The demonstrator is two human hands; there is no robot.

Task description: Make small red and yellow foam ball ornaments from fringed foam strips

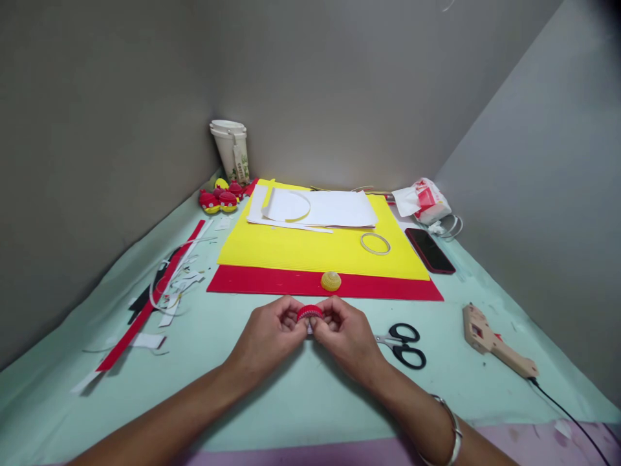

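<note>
My left hand (272, 331) and my right hand (347, 336) meet at the middle of the pale green table, fingers pinched together. Between them they hold a small red corrugated paper roll (309, 312), curved like a ring, with a bit of white showing under it. Just beyond the hands a small yellow dome (330, 281) rests on the red sheet (272, 281). A yellow sheet (301, 249) lies on top of the red one. My right wrist wears a silver bangle (451, 427).
Black-handled scissors (403, 344) lie right of my hands, a glue gun (492, 340) with its cord farther right. A phone (429, 250), tape ring (375, 243), white papers (320, 208), tissue pack (423, 200), cup (231, 150), red-yellow ornaments (219, 199) and paper scraps (167, 291) sit around.
</note>
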